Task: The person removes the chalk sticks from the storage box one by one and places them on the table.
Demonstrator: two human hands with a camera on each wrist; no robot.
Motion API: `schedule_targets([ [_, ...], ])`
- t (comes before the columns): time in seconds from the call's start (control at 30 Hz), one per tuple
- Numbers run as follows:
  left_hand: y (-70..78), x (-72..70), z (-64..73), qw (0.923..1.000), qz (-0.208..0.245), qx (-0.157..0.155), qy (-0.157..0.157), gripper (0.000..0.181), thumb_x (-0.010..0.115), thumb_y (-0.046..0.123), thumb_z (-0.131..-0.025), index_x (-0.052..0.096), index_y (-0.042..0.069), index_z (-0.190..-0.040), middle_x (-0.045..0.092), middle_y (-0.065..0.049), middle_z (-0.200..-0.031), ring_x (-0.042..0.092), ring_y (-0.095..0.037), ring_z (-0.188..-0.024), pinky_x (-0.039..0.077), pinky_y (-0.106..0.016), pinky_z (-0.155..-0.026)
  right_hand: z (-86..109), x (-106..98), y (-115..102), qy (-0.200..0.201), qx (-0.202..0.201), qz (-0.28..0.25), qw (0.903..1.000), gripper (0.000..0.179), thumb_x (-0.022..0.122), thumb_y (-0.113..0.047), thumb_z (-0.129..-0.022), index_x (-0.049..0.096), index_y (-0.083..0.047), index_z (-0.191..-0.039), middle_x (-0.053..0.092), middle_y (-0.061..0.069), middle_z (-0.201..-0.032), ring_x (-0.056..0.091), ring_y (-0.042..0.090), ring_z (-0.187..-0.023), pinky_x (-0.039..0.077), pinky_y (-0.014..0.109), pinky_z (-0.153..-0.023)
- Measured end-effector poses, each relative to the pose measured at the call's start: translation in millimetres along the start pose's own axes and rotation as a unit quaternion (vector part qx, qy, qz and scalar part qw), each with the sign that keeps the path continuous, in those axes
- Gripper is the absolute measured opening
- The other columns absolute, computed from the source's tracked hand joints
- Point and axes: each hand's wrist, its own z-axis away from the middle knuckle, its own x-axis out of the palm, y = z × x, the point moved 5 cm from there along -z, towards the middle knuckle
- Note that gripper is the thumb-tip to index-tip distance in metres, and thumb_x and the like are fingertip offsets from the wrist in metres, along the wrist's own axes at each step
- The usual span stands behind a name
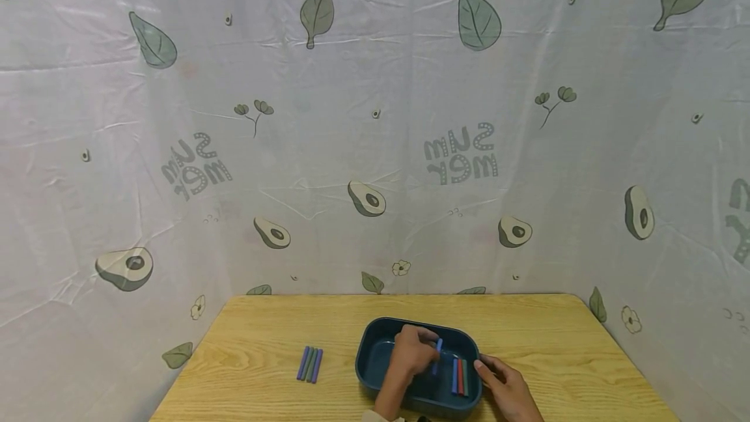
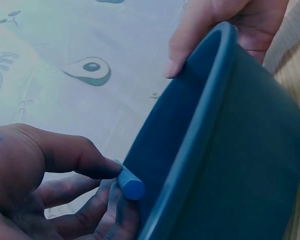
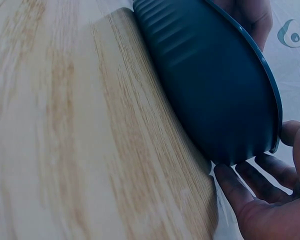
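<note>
My left hand (image 1: 415, 350) is over the dark blue plastic bin (image 1: 375, 388), reaching past its near rim. Between thumb and fingers it pinches a slim blue stick (image 2: 132, 187), chalk-like in shape with a flat end. Inside the bin, toward the right end, a blue stick (image 1: 454, 376), a red stick (image 1: 460, 378) and a green stick (image 1: 465, 378) lie side by side. My right hand (image 1: 508, 388) grips the bin's right end, thumb at the rim (image 3: 276, 105) and fingertips against the outer wall.
To the left of the bin, several purple-blue and green sticks (image 1: 309, 365) lie in a row on the wooden table (image 1: 252, 344). A pale curtain (image 1: 328, 148) printed with leaves and avocados hangs behind the table and along both sides.
</note>
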Motion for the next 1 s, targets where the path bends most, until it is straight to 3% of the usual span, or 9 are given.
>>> schedule_targets([
  [0.33,2.4,-22.5,6.4,0.9995,0.023,0.016,0.013,0.030,0.077,-0.005,-0.070,0.078,0.008,-0.097,0.069,0.002,-0.079,0.061,-0.011,-0.071,0.051,-0.029,-0.059,1.5,1.9,3.2,-0.022,0.019,-0.034,0.9990,0.072,0.060,-0.048,-0.096,0.050,0.008,-0.139,0.055,0.029,-0.136,0.061,0.035,-0.118,0.057,0.040,-0.088],
  [0.6,6.9,-45.3,11.8,0.9980,0.038,0.043,0.029,0.032,0.074,-0.004,-0.072,0.076,0.004,-0.103,0.069,-0.005,-0.087,0.061,-0.014,-0.077,0.051,-0.030,-0.058,2.5,-1.2,0.1,-0.008,0.002,0.008,0.9999,0.072,0.059,-0.052,-0.095,0.054,0.006,-0.137,0.060,0.026,-0.132,0.063,0.033,-0.114,0.057,0.040,-0.085],
  [1.0,-4.2,-70.1,11.9,0.9969,0.037,0.047,0.050,0.035,0.071,-0.004,-0.070,0.076,0.003,-0.104,0.070,-0.007,-0.088,0.061,-0.015,-0.075,0.050,-0.029,-0.058,0.9,0.8,1.2,-0.017,0.011,-0.024,0.9995,0.074,0.060,-0.050,-0.096,0.050,0.009,-0.139,0.053,0.031,-0.138,0.061,0.036,-0.118,0.057,0.039,-0.087],
])
